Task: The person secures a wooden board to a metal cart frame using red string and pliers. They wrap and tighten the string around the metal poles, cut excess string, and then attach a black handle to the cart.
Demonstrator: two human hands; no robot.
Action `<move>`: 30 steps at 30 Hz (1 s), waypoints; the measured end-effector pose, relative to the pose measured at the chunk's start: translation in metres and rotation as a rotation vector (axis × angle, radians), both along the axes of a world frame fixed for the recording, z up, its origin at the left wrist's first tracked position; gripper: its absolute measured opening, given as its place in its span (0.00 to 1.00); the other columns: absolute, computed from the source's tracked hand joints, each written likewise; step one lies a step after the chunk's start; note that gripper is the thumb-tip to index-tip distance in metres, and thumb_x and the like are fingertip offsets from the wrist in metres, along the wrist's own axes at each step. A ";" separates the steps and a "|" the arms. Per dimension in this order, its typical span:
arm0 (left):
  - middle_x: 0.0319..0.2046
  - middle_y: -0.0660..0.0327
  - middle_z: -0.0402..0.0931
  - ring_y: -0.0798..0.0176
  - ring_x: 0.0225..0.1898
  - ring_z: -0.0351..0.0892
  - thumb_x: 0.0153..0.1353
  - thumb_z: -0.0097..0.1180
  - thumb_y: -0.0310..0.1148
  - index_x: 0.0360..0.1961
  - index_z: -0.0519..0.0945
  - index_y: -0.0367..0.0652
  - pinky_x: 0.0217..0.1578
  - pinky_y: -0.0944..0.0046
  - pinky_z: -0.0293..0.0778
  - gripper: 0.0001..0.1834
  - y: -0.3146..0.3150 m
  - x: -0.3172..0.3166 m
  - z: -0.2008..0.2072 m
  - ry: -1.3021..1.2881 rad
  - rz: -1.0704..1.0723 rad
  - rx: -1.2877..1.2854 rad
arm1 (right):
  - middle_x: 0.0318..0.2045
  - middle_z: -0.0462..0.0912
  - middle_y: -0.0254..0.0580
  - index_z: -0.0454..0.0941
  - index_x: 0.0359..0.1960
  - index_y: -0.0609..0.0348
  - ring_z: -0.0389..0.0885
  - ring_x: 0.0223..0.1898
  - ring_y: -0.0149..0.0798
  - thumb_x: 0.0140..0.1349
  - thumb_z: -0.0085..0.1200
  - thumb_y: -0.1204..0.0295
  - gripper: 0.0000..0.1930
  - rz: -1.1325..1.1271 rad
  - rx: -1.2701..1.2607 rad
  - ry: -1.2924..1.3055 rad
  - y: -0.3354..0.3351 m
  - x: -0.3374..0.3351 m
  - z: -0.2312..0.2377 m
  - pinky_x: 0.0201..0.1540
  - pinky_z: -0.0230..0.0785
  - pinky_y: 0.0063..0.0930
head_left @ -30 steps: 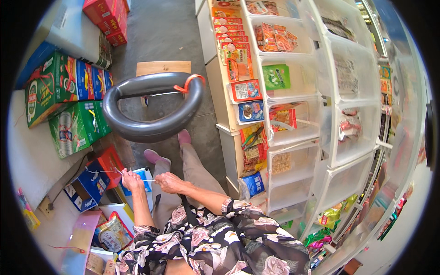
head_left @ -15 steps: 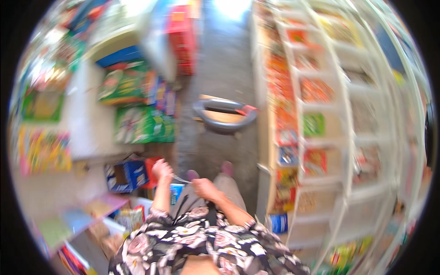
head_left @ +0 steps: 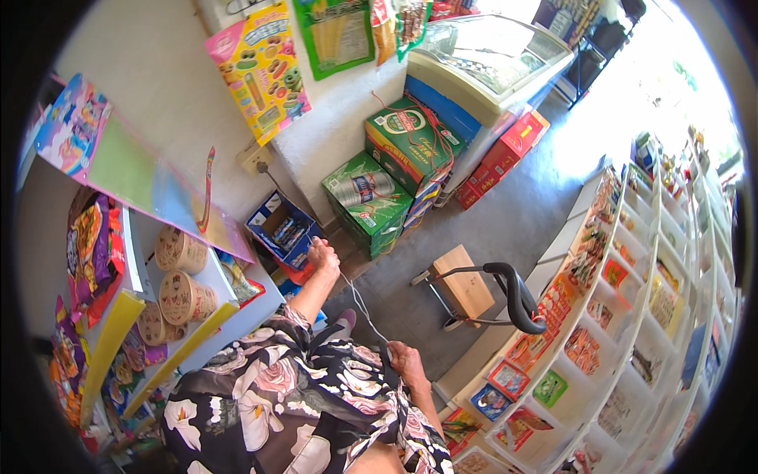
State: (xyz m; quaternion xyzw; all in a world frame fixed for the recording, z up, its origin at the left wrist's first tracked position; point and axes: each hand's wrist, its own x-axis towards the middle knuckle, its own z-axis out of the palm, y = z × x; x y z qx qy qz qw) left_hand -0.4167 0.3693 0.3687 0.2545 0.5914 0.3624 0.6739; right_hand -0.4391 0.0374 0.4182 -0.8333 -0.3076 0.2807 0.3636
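Observation:
A thin white cord (head_left: pixel 360 303) runs slack, partly doubled, between my two hands. Closed around its far end, my left hand (head_left: pixel 323 255) is held out near a blue open carton (head_left: pixel 286 231) with small packets in it. Close to my body on the right, my right hand (head_left: pixel 406 361) grips the other end of the cord with fingers curled in. Whatever part of the cord lies inside each fist is hidden.
Green drink cartons (head_left: pixel 367 197) are stacked by the wall, beside a chest freezer (head_left: pixel 489 67). A wooden-seated chair (head_left: pixel 464 283) stands on the grey floor. Clear snack bins (head_left: pixel 580 347) line the right; a shelf with paper tubs (head_left: pixel 188 298) is at left.
My view has swung left toward the wall and shelf. My hands have moved apart, and more of the white cord shows between them.

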 end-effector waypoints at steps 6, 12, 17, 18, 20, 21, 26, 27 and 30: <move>0.09 0.67 0.59 0.70 0.05 0.54 0.65 0.40 0.55 0.28 0.69 0.48 0.05 0.69 0.50 0.22 0.015 -0.016 -0.010 -0.075 -0.039 -0.058 | 0.30 0.80 0.53 0.80 0.36 0.58 0.80 0.33 0.55 0.59 0.51 0.71 0.08 0.033 -0.025 0.048 0.001 0.003 -0.002 0.34 0.73 0.41; 0.07 0.65 0.57 0.67 0.05 0.53 0.64 0.34 0.58 0.24 0.68 0.50 0.06 0.67 0.49 0.25 0.032 -0.032 -0.016 -0.009 -0.245 -0.321 | 0.30 0.80 0.54 0.79 0.36 0.59 0.80 0.31 0.53 0.58 0.52 0.73 0.07 0.047 0.079 0.104 -0.003 0.003 0.009 0.32 0.73 0.37; 0.07 0.65 0.57 0.67 0.04 0.54 0.64 0.36 0.56 0.25 0.67 0.49 0.05 0.66 0.50 0.23 0.041 -0.041 -0.028 0.067 -0.484 -0.250 | 0.30 0.79 0.54 0.78 0.38 0.60 0.81 0.28 0.49 0.59 0.51 0.74 0.07 0.064 0.088 0.200 -0.004 -0.004 0.004 0.29 0.71 0.33; 0.07 0.66 0.57 0.67 0.05 0.55 0.64 0.37 0.55 0.26 0.68 0.49 0.05 0.66 0.51 0.22 0.041 -0.041 -0.029 -0.001 -0.467 -0.242 | 0.28 0.79 0.53 0.78 0.40 0.60 0.80 0.27 0.43 0.58 0.50 0.77 0.09 0.100 0.083 0.244 -0.006 -0.004 0.004 0.29 0.70 0.31; 0.09 0.66 0.60 0.68 0.06 0.58 0.63 0.41 0.57 0.28 0.69 0.48 0.05 0.68 0.53 0.22 0.042 -0.038 -0.028 -0.047 -0.487 -0.138 | 0.26 0.77 0.51 0.77 0.39 0.63 0.77 0.28 0.36 0.53 0.47 0.82 0.12 0.033 0.125 0.355 -0.010 -0.002 0.004 0.31 0.69 0.30; 0.10 0.65 0.61 0.69 0.07 0.59 0.61 0.44 0.57 0.28 0.69 0.48 0.05 0.69 0.53 0.23 0.043 -0.037 -0.028 0.050 -0.480 -0.100 | 0.26 0.77 0.52 0.77 0.40 0.61 0.77 0.27 0.42 0.54 0.44 0.81 0.13 0.151 0.117 0.071 -0.010 0.001 0.003 0.31 0.70 0.32; 0.22 0.65 0.69 0.69 0.19 0.67 0.60 0.39 0.63 0.36 0.72 0.49 0.16 0.67 0.63 0.27 0.051 -0.044 -0.036 0.302 -0.654 -0.116 | 0.29 0.80 0.52 0.78 0.37 0.54 0.80 0.33 0.54 0.58 0.47 0.71 0.09 -0.083 -0.083 -0.066 -0.026 0.006 0.006 0.36 0.72 0.43; 0.28 0.59 0.75 0.64 0.23 0.73 0.61 0.38 0.62 0.43 0.72 0.45 0.21 0.63 0.69 0.30 0.050 -0.046 -0.041 0.313 -0.666 -0.123 | 0.29 0.80 0.51 0.78 0.37 0.53 0.80 0.33 0.54 0.58 0.47 0.70 0.09 -0.149 -0.087 -0.075 -0.028 0.006 0.005 0.36 0.72 0.44; 0.32 0.54 0.77 0.59 0.26 0.77 0.64 0.37 0.59 0.52 0.67 0.40 0.24 0.61 0.73 0.32 0.050 -0.049 -0.055 0.197 -0.898 -0.176 | 0.31 0.81 0.50 0.78 0.37 0.50 0.80 0.33 0.54 0.58 0.44 0.68 0.10 -0.278 -0.189 -0.176 -0.040 -0.002 -0.006 0.37 0.73 0.46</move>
